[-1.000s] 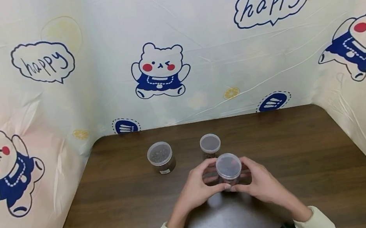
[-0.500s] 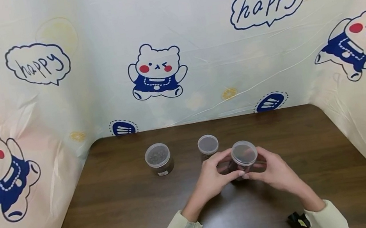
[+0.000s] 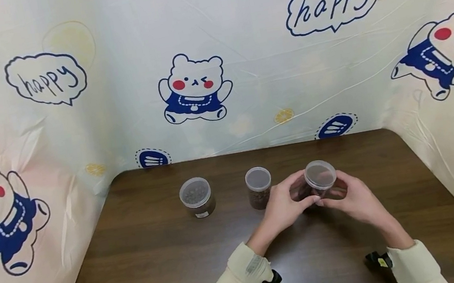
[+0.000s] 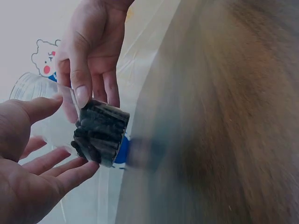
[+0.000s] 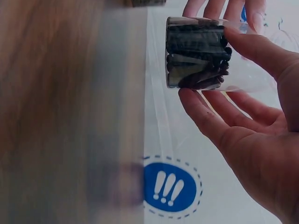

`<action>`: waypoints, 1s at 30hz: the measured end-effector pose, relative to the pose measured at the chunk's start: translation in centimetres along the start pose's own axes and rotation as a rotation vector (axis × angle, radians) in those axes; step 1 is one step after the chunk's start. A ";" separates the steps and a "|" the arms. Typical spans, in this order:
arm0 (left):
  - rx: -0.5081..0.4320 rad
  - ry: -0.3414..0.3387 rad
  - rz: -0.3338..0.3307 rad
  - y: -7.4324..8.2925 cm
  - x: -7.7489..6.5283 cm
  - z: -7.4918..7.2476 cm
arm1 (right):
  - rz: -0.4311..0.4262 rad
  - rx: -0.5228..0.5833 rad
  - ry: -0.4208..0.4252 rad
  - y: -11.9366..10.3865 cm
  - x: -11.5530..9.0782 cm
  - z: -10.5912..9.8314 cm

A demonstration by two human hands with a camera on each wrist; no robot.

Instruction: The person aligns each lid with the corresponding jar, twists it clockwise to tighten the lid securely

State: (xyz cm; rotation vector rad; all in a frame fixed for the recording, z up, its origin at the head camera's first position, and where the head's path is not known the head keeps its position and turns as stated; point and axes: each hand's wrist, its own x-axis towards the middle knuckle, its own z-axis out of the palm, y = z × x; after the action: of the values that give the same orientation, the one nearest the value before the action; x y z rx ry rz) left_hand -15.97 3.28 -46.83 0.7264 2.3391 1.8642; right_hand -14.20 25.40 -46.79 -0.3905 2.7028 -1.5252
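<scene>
A clear plastic jar (image 3: 320, 175) with a translucent lid is held between both hands, over the right half of the table. Dark stick-like pieces (image 5: 196, 56) fill its lower part, while the upper part is see-through. My left hand (image 3: 283, 206) grips the jar from the left and my right hand (image 3: 356, 198) from the right, the thumbs meeting at the near side. In the left wrist view, the jar's base (image 4: 120, 137) shows just off the tabletop.
Two more lidded jars stand on the brown wooden table (image 3: 162, 268): a wide one (image 3: 197, 197) with dark contents at the left, and a narrower one (image 3: 259, 188) with brownish contents, just left of my left hand. A printed cloth (image 3: 252, 74) hangs behind the table.
Both hands have carried the jar to the right and farther back, away from the narrow jar, which now shows fully. The other two jars stay put.
</scene>
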 end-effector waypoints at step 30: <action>0.128 0.083 -0.172 -3.0 5.0 5.0 | 0.106 -0.093 -0.002 4.0 2.1 -2.4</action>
State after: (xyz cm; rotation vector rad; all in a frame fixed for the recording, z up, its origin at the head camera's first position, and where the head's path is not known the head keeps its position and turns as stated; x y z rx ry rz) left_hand -19.67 9.28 -49.81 0.4490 2.5007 1.7191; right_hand -17.41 28.88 -48.66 -0.2458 2.7515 -1.3754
